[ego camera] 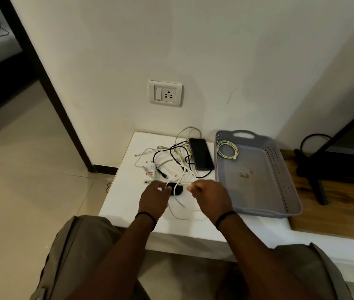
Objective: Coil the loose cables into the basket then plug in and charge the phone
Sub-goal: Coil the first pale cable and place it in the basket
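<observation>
Gripping a white cable (179, 210), both hands sit at frame centre, above the near part of the white table (126, 200).

1. L hand (155, 194): fingers curled, pinching the cable at its fingertips. Black band on wrist.
2. R hand (211, 195): fingers curled, pinching the same cable just right of the L hand. Black band on wrist.
3. Cable: a short run spans hand to hand; the slack drops in a loop onto the table below the hands, toward lower centre.
4. Black puck (177, 189): small dark oval item on the table, between the hands, partly covered by them. Type cannot be told.
5. Tangle (171, 159): white and black cables in a loose heap, centre of frame, above the hands. A white plug (150, 166) lies at its left edge.
6. Phone (201, 153): dark, flat on the table, screen up, at the right edge of the tangle, just left of the basket. Whether any cable enters it cannot be told.
7. Basket (280, 169): grey, perforated walls, handle cut-out at far end, right of centre. It holds one coil (228, 151), pale, in its upper-left corner.
8. Socket (165, 93): white wall plate w/ switch, upper centre, above the table. Nothing plugged in.
</observation>
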Tool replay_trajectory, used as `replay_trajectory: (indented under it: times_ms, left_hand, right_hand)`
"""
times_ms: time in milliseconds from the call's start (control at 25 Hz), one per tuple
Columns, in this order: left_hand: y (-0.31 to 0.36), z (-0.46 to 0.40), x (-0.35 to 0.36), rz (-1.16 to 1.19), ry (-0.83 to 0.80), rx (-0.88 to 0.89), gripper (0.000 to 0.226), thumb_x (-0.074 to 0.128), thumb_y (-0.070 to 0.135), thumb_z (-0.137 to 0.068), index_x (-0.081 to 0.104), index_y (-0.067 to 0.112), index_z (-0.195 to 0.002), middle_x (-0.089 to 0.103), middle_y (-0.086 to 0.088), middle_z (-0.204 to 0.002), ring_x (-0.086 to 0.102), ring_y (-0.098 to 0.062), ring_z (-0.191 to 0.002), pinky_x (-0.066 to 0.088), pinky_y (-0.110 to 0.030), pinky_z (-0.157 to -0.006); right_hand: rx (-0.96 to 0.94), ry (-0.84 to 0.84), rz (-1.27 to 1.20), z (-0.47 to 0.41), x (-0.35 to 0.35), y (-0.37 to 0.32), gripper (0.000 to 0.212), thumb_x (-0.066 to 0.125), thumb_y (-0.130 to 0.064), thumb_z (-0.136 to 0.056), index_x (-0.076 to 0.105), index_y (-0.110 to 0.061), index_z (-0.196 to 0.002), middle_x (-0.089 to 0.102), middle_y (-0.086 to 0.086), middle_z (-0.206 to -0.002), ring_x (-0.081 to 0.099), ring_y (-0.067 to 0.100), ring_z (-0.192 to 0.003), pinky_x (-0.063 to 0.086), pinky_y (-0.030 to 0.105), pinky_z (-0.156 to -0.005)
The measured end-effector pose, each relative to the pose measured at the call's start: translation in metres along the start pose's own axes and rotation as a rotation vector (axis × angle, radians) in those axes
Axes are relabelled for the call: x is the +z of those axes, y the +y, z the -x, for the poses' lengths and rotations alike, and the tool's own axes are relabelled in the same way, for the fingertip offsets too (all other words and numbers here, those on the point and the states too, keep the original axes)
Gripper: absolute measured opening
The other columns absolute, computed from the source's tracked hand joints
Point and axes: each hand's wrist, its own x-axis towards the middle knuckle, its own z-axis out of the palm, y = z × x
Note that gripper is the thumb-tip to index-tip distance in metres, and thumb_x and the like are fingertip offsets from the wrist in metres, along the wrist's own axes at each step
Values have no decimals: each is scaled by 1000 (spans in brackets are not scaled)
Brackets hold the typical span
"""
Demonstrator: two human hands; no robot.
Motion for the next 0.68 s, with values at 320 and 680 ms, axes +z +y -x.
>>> replay_trajectory:
  times_ms: [320, 680]
  left_hand:
    - [64, -4, 20, -242, -80, 629, 91, 82, 24, -71, 33, 32, -147, 58, 14, -125, 55, -8, -113, 42, -22, -89]
    - [52, -11, 29, -192, -12, 587, 24, 67, 21, -89, 70, 23, -113, 68, 5, -116, 59, -7, -109, 43, -15, -91]
  right_hand:
    - [-111, 291, -369, -18, -106, -55, 18, 61, -29, -93, 71, -18, -84, 64, -10, -65, 62, 4, -65, 55, 29, -68]
    - [-203, 364, -777, 9, -177, -87, 19, 58, -22, -97, 75, -12, -96, 57, -9, -59, 50, 2, -55, 40, 13, -57]
